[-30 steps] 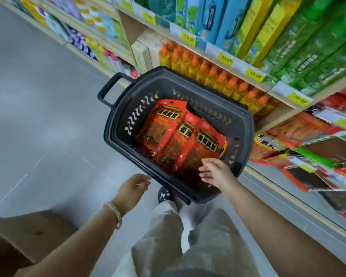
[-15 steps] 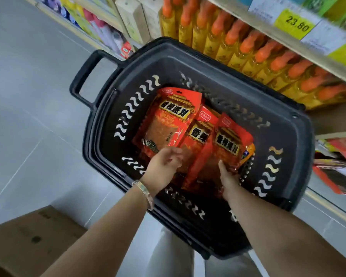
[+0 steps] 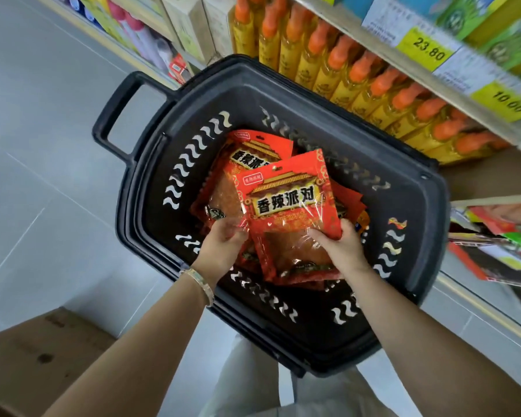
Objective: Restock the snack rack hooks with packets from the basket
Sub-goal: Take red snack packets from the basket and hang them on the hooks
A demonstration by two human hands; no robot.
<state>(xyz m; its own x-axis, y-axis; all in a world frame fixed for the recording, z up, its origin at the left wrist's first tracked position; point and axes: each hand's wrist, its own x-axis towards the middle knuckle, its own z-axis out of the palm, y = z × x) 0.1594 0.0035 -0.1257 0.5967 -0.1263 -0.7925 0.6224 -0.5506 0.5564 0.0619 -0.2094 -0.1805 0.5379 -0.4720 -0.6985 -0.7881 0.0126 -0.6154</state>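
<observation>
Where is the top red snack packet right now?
In the head view the top red packet is mid-frame over the black basket, held near its lower edge between the left hand and right hand, above the other red packets.

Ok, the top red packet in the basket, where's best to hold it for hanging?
Take the top red packet by its lower side edges, coming from the near side, as the right hand does. Its header points away from you, so the hang hole there is left free for hanging.
</observation>
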